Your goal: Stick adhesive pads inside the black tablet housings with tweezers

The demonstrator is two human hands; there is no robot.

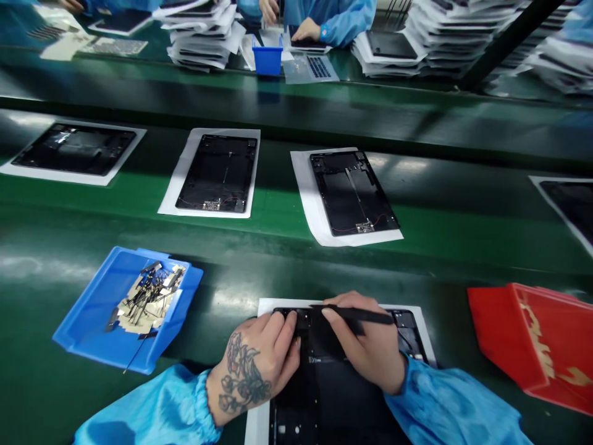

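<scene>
In front of me an opened black tablet housing [343,395] lies on a white sheet [257,426]. My left hand [259,364] rests on its upper left corner, fingers bent and pressed together at the top edge. Whatever is under those fingertips is too small or hidden to make out. My right hand [365,346] is closed around black tweezers [370,316], held nearly flat over the housing's top edge. Their tips point left, towards my left fingertips. Part of the housing's upper area is covered by both hands.
At left stands a blue bin [88,334] with thin black cables and pale tabs [148,303]; at right, a red bin [495,327] with yellowish scraps. Several tablet housings [217,173] lie on sheets along the green belt [278,204]. Opposite, a co-worker's hand [306,29] works near paper stacks [204,37].
</scene>
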